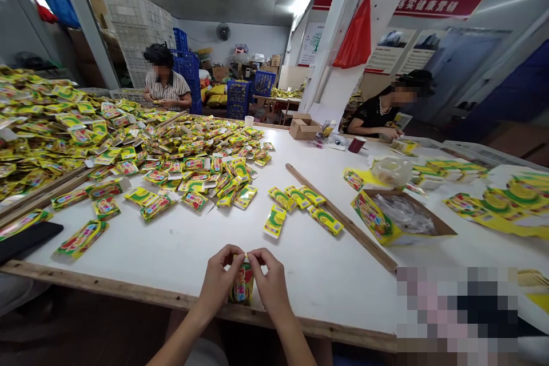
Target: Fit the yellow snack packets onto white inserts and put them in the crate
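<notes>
A small yellow and green printed carton (242,287) stands near the table's front edge, between my hands. My left hand (219,277) pinches its top end, where a bit of white flap shows between the fingertips. From the other side, my right hand (269,279) closes thumb and finger on the same top end. Just beyond lies a flat-lying carton (274,221), with several more cartons (295,197) in a loose group behind it. What is inside the held carton cannot be seen.
A large heap of cartons (64,120) covers the left side of the white table (189,260). A wooden strip (343,218) runs across it, beside an open display box (398,220) holding clear plastic. A dark phone-like object (32,240) lies left. Two people (168,88) work across the table.
</notes>
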The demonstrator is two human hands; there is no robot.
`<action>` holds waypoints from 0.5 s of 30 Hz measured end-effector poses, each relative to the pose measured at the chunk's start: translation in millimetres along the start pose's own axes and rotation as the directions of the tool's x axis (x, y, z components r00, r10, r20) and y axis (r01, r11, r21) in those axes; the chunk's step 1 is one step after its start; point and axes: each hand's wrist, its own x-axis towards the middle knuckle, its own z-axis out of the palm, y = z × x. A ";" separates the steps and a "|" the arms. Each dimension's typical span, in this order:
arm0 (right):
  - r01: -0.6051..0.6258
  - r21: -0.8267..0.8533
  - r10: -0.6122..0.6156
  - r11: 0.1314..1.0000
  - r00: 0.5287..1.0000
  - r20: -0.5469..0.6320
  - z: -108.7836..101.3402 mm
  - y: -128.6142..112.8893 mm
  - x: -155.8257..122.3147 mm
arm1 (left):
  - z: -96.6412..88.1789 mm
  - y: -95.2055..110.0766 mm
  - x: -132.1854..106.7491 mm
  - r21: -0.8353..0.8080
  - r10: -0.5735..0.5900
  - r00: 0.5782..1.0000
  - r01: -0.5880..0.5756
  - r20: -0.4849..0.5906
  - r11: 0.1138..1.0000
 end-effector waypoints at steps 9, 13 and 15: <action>-0.006 0.152 -0.001 0.988 0.999 0.046 5.5 9.6 -19.0 | -7.8 -13.4 -11.0 -0.080 0.004 0.996 0.003 0.084 0.997; 0.000 0.097 0.000 0.995 1.000 0.000 -6.4 9.6 -23.0 | -10.8 -13.3 -11.0 -0.009 0.038 0.989 -0.037 0.143 0.999; 0.002 -0.008 -0.003 1.000 0.997 -0.077 -40.8 10.4 -30.4 | -18.0 -16.0 -3.6 0.081 0.076 0.986 -0.089 0.151 0.993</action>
